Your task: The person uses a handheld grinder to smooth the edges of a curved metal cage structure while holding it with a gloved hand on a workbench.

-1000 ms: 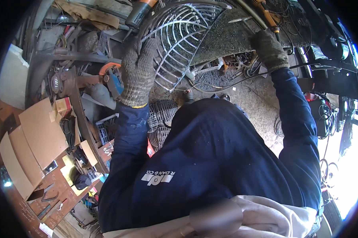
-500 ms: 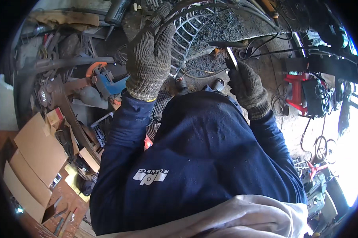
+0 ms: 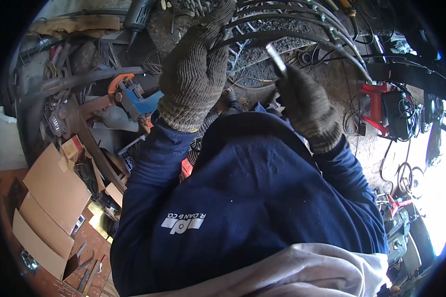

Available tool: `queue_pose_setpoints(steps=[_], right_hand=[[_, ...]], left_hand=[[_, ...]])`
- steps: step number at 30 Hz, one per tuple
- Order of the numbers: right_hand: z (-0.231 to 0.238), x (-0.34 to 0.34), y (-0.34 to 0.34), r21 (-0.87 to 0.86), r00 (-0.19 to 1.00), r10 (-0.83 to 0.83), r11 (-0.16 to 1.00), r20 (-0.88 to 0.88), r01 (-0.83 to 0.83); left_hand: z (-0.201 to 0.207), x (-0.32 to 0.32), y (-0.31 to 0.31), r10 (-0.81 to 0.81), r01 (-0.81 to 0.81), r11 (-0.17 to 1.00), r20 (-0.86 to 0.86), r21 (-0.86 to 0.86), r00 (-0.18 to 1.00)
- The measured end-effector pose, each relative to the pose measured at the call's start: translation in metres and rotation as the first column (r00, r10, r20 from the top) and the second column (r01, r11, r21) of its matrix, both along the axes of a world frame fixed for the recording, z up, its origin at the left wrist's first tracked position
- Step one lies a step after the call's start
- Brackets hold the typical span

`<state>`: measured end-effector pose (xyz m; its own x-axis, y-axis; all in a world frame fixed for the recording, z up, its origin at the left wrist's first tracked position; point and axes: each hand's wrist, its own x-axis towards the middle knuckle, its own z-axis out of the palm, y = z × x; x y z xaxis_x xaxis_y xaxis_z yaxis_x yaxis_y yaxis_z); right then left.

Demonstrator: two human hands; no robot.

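Note:
My left hand (image 3: 196, 74), in a grey-brown knitted glove, is closed round the near side of a curved metal frame (image 3: 302, 34). The frame is made of several bent, dark rods that arc out to the right. My right hand (image 3: 307, 101), gloved alike, grips a hammer (image 3: 276, 58) by its pale metal shank. The hammer's head is blurred and dark, close to the nearest bent rod; whether they touch I cannot tell. Beyond the rods lies a lattice-like metal piece (image 3: 240, 47), partly hidden by my left hand.
A blue and orange tool (image 3: 136, 99) stands among scrap metal at the left. Open cardboard boxes (image 3: 55, 193) are at the lower left. To the right is a red and black machine (image 3: 381, 111) with coiled cables. An angle grinder (image 3: 139, 17) lies at the far left.
The curved frame has come nearer and lower in view, with more of its rods showing. My right hand and the hammer have moved slightly up and left, toward the rods.

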<state>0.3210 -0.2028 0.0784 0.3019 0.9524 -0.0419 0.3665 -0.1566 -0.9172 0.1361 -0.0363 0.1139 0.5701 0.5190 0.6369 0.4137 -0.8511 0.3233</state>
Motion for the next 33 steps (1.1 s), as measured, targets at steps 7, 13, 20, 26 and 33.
queue_pose_setpoints(steps=[7,13,20,26,33], right_hand=[[-0.008,0.002,0.005,-0.052,0.998,0.045,0.998,-0.035,-0.046],[0.020,-0.005,0.002,0.091,0.993,-0.106,0.990,-0.055,0.111],[0.039,-0.001,0.005,-0.060,0.996,-0.075,0.996,-0.051,0.072],[0.026,0.002,0.011,-0.149,0.999,0.028,0.988,-0.021,-0.031],[-0.005,-0.001,0.007,-0.255,0.988,0.104,0.964,0.113,-0.072]], left_hand=[[0.008,0.005,0.005,-0.076,0.080,0.988,0.036,-0.133,0.996],[0.013,0.007,-0.003,-0.047,0.046,0.998,-0.016,-0.031,0.999],[0.004,0.007,-0.002,-0.011,0.012,0.999,0.014,-0.052,1.000],[0.014,0.013,0.000,-0.017,0.020,0.991,0.022,-0.134,1.000],[0.016,0.015,-0.002,-0.063,0.070,0.986,0.050,-0.151,0.997]])
